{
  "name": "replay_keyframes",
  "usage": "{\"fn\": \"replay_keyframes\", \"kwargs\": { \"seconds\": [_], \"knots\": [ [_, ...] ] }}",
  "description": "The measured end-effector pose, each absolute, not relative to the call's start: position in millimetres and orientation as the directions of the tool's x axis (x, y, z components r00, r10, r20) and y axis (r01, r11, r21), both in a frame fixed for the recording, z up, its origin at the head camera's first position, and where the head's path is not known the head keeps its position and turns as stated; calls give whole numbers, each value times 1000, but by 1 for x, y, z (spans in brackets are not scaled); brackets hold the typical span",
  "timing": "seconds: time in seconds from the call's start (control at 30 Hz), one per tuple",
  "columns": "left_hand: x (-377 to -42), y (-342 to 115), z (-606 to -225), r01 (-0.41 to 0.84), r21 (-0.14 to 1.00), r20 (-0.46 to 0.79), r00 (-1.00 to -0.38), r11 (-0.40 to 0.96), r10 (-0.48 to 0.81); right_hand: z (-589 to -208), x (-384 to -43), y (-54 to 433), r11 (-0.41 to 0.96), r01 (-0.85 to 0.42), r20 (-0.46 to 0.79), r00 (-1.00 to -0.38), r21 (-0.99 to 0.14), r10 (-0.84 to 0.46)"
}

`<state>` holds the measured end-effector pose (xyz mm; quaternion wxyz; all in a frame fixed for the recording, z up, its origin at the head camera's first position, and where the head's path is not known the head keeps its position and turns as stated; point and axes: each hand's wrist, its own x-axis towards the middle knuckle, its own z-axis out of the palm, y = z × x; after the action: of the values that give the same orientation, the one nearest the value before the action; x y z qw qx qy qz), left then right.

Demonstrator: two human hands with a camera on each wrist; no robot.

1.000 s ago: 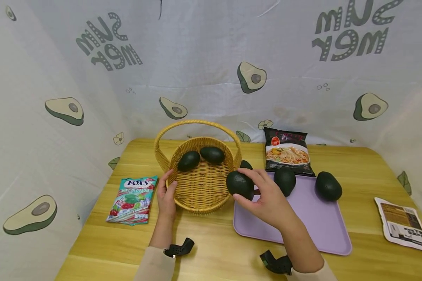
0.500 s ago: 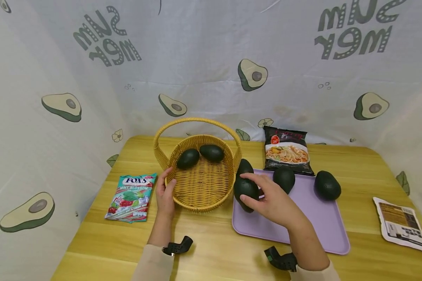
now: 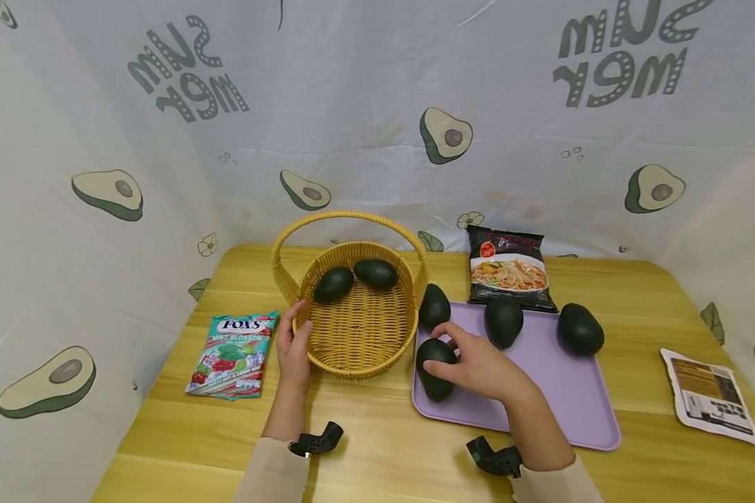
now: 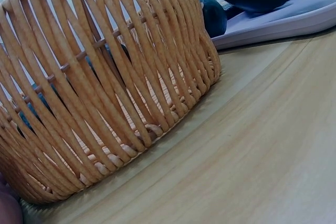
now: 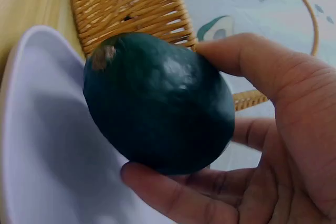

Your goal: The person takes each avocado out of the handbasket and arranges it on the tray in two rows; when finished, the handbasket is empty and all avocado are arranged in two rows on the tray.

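My right hand (image 3: pixel 478 365) holds a dark green avocado (image 3: pixel 437 377) between thumb and fingers, low over the front left part of the lilac tray (image 3: pixel 556 391). In the right wrist view this avocado (image 5: pixel 157 103) has its brown stem end toward the upper left. A yellow wicker basket (image 3: pixel 358 335) with a tall handle stands left of the tray, two avocados (image 3: pixel 333 285) lying at its back. My left hand (image 3: pixel 293 353) grips the basket's left rim, thumb on the inner side. More avocados (image 3: pixel 503 323) lie along the tray's back edge.
A FOX'S candy bag (image 3: pixel 234 355) lies on the wooden table (image 3: pixel 377 447) left of the basket. Behind the tray is a black noodle packet (image 3: pixel 508 269). A white and brown pouch (image 3: pixel 711 397) lies at the far right. An avocado-print curtain (image 3: pixel 365 133) hangs behind the table.
My right hand has moved the avocado from beside the basket's right rim down and toward me, over the tray's front left, with its narrow end now pointing nearer me. My left hand stays on the basket.
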<state>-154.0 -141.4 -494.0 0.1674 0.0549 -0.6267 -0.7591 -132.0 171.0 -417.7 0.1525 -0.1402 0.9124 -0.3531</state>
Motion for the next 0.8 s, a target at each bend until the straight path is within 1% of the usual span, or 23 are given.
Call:
{"fn": "replay_keyframes", "kwargs": {
  "seconds": [0.1,0.37,0.6,0.8],
  "knots": [
    [-154,-141,-494,187,969,128,-938,-160,-323,-421,-133,168,720,-124,-206,-913,-683,-352],
    [-155,-141,-494,198,965,137,-941,-174,-310,-423,-130,162,728,-76,-287,-887,-681,-362],
    [-155,-141,-495,202,964,141,-939,-173,-313,-423,-128,163,753,-99,-290,-883,-651,-368],
    [-154,-141,-496,195,966,135,-941,-171,-310,-422,-126,162,748,-104,-294,-877,-656,-380]
  ]
}}
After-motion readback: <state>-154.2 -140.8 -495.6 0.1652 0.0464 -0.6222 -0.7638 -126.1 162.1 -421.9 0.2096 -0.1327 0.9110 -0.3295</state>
